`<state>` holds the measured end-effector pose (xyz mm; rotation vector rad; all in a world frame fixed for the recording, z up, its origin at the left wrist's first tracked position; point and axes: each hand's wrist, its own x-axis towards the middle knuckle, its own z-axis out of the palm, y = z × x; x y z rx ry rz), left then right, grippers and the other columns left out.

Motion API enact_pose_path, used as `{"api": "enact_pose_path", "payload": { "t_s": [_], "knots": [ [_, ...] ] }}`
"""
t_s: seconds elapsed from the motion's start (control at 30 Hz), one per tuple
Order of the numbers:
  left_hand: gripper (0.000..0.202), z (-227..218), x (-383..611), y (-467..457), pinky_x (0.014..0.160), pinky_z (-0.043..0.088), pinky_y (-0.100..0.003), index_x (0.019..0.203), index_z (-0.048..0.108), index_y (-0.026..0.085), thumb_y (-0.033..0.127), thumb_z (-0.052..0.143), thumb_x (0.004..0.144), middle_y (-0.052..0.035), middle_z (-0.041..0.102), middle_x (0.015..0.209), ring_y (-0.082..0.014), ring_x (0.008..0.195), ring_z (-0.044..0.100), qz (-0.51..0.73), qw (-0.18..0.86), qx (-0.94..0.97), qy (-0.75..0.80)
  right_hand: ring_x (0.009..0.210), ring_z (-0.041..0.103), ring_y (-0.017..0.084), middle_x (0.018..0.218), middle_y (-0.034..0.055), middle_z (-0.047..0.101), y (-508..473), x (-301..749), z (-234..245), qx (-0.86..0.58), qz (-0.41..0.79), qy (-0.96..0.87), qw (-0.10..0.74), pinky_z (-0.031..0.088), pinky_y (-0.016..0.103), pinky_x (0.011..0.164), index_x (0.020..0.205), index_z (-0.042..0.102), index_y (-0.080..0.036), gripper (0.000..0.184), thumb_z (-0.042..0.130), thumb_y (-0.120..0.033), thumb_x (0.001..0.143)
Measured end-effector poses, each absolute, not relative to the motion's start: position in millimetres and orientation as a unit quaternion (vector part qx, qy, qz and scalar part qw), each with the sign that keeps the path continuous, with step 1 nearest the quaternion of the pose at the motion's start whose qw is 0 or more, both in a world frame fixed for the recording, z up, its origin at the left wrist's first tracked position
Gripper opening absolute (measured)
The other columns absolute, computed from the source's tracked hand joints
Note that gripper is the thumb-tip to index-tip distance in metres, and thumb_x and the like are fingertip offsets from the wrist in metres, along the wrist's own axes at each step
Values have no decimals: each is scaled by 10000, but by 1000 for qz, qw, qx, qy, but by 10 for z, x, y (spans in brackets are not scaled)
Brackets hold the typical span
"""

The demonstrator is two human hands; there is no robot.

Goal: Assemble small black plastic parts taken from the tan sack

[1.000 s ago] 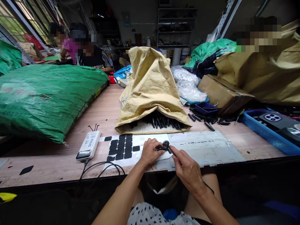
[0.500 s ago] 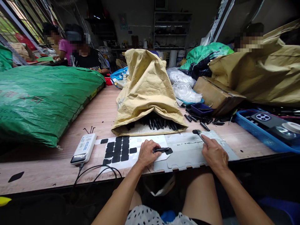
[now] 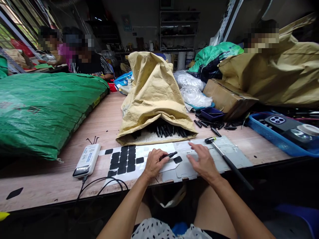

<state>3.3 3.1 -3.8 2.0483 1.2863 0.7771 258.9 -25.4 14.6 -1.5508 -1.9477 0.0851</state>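
My left hand point(image 3: 154, 162) is closed around a slim black tube-like part point(image 3: 171, 154), whose tip points right above the white sheet point(image 3: 148, 169). Just beyond that tip, a single black rounded square point(image 3: 177, 160) lies at the sheet's right end. My right hand point(image 3: 203, 162) hovers with fingers spread over the grey board point(image 3: 184, 172), holding nothing. To its right rests a small mallet point(image 3: 225, 157), its head on the board and its black handle reaching past the table edge. Several black squares point(image 3: 123, 161) sit in rows on the sheet's left part.
A tan sack point(image 3: 154, 96) lies with its mouth toward me, black parts point(image 3: 164, 130) inside. A white power bank point(image 3: 87, 160) with a cable is at left, by a green sack point(image 3: 50, 109). Loose black parts and a blue basket point(image 3: 281, 139) are at right. People sit behind.
My right hand has let go of the mallet, now lying on the board, and moved left toward my left hand. The black part in my left hand has tilted up and moved off the black square.
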Motion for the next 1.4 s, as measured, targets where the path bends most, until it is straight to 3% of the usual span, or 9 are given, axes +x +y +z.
{"api": "enact_pose_path", "payload": {
  "t_s": [0.1,0.27,0.37,0.5,0.73,0.9,1.0,1.2,1.4],
  "knots": [
    [212,-19,21,16,847,378,-367,992,738,232,405,663,894,-28,696,913,-219,905,530,316,306,762,475,1058,526,269,1145,97,656,-272,2190,235,-529,56,-804,264,410,388,890,1302,622,-232,427,646,-269,878],
    [319,-112,-31,40,811,435,-330,1075,736,220,411,749,821,-40,676,905,-190,857,541,422,400,665,469,928,542,249,884,61,703,-335,1782,216,-590,23,-775,225,331,365,805,959,718,-224,113,636,-295,927],
    [487,-211,-50,75,768,466,-298,1232,683,201,427,764,808,-35,670,891,-158,794,555,465,466,595,461,868,556,230,834,56,712,-406,1601,149,-647,47,-718,254,310,348,770,863,699,-210,189,596,-334,961],
    [371,-262,-57,101,807,497,-291,1099,753,195,439,756,820,-66,701,995,-170,868,613,448,463,607,466,827,556,220,762,44,689,-517,1429,82,-659,98,-700,259,302,336,738,743,642,-210,249,599,-345,947],
    [348,-199,-51,80,910,507,-339,1144,746,198,389,718,855,-77,714,1092,-207,991,635,434,465,624,454,848,556,234,790,43,680,-513,1574,109,-584,180,-738,286,388,344,773,901,675,-219,132,634,-337,859],
    [568,-194,-24,44,822,507,-287,1340,634,225,375,773,810,-32,659,1000,-150,868,609,446,469,611,456,779,596,188,885,42,700,-290,1746,160,-576,303,-665,367,476,318,734,1141,666,-209,312,567,-316,865],
    [692,-176,-3,27,773,495,-263,1441,527,244,344,778,804,1,636,917,-126,796,589,433,465,627,450,757,612,170,854,30,697,-170,1757,193,-554,403,-624,377,489,288,703,1098,687,-193,328,582,-389,857],
    [750,-137,21,6,779,491,-276,1416,525,243,321,838,739,5,673,881,-148,793,609,383,430,682,451,681,588,152,730,22,691,11,1749,121,-557,426,-617,357,439,272,664,797,710,-174,277,579,-413,849],
    [238,-117,18,9,864,479,-326,1063,695,229,325,731,848,-28,715,966,-192,890,621,358,359,724,467,623,556,143,661,14,665,72,1958,65,-556,460,-577,382,423,265,624,779,691,-167,373,525,-485,882]
  ]
}}
